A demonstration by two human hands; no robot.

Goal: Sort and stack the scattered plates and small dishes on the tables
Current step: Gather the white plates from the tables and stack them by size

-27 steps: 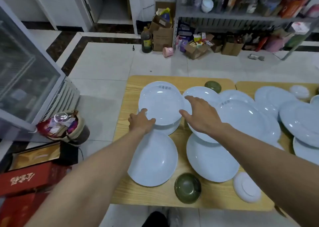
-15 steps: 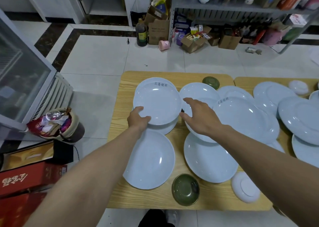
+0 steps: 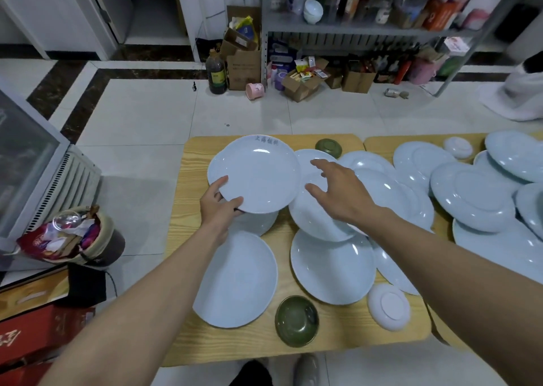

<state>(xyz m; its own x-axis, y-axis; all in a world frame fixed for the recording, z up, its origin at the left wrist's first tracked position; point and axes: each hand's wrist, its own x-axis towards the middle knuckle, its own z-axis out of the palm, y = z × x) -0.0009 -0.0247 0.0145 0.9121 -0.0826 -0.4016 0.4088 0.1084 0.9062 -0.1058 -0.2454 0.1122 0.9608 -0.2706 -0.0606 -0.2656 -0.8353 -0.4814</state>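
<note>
Two hands: both over the surface [image 3: 191, 238];
Left hand [image 3: 219, 206]: pinches the lettered plate [image 3: 258, 177] at its rim;
Right hand [image 3: 338, 193]: spread above neighbouring plate [image 3: 308, 221]

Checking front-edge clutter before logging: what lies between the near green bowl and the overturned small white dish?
Only bare wooden tabletop, as the head view shows. The green bowl and the overturned small dish sit apart, not touching.
</note>
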